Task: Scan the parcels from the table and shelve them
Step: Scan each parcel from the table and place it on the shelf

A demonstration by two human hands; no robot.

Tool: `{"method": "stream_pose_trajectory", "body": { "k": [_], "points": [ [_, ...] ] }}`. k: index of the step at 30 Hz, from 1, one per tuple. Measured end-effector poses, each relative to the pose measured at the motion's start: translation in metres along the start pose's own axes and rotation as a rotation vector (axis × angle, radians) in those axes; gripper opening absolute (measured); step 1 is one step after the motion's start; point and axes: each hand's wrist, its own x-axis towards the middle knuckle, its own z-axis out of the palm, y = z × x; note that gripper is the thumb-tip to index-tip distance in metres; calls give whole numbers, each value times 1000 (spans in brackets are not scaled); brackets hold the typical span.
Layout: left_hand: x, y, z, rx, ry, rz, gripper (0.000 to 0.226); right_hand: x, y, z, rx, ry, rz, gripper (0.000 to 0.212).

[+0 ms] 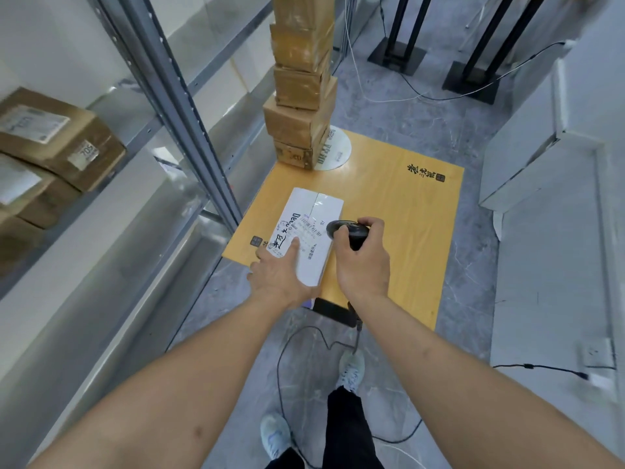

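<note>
parcel: white rectangular cardboard parcel (309, 231) on yellow wooden table (399, 211), frame centre, long axis running away up-frame | left hand (284, 270): fingers straight, pressing its near end | right hand (363, 257): curled round black handheld scanner (346, 230), head just right of label, pointing left | left hand nearer for lifting to grey metal shelf (142, 137), left of frame

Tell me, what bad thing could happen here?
1. The tall stack of brown boxes at the far corner of the table looks uneven; a bump might topple it.
2. The black cable loops on the floor beside the person's shoes, so a foot could catch it.
3. The left hand rests on the white parcel near its label; it could block the scanner held in the right hand.
</note>
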Motion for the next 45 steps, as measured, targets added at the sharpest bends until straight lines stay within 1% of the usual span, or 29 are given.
{"method": "stream_pose_trajectory", "body": {
  "k": [7, 9, 12, 14, 16, 18, 22, 23, 25, 31, 36, 40, 43, 45],
  "points": [
    [-15, -9, 34, -46, 38, -29, 130, -16, 12, 4, -3, -13, 6, 29],
    [-13, -10, 42, -114, 38, -15, 122, -10, 17, 3, -24, -22, -1, 29],
    [-6, -17, 50, -321, 67, 56, 88, 1, 18, 3, -39, -39, -8, 29],
    [3, -22, 52, -471, 62, 97, 72, 7, 17, 6, -39, -55, -23, 29],
    [11, -27, 56, -644, 39, 105, 72, 10, 16, 10, -33, -76, -40, 29],
    [15, -31, 61, -836, 21, 110, 81, 13, 17, 13, -31, -97, -48, 28],
    [16, -33, 74, -1111, -136, 62, 86, 14, 25, 17, -37, -122, -56, 27],
    [18, -32, 76, -1179, -156, 51, 86, 14, 27, 17, -44, -125, -61, 27],
    [22, -29, 82, -1240, -181, 63, 84, 15, 32, 16, -59, -128, -62, 27],
    [13, -36, 78, -1237, -174, 187, 81, 10, 36, 11, -87, -112, -52, 29],
    [-2, -58, 55, -1091, -151, 239, 79, -6, 12, 8, -51, -111, -75, 30],
    [-18, -77, 32, -1012, -126, 323, 81, -23, -19, 7, -14, -117, -113, 28],
    [-30, -92, 13, -977, -48, 396, 87, -39, -48, 7, 36, -122, -120, 31],
    [-39, -102, -4, -958, 28, 415, 87, -51, -70, 8, 83, -124, -104, 39]
  ]
}}
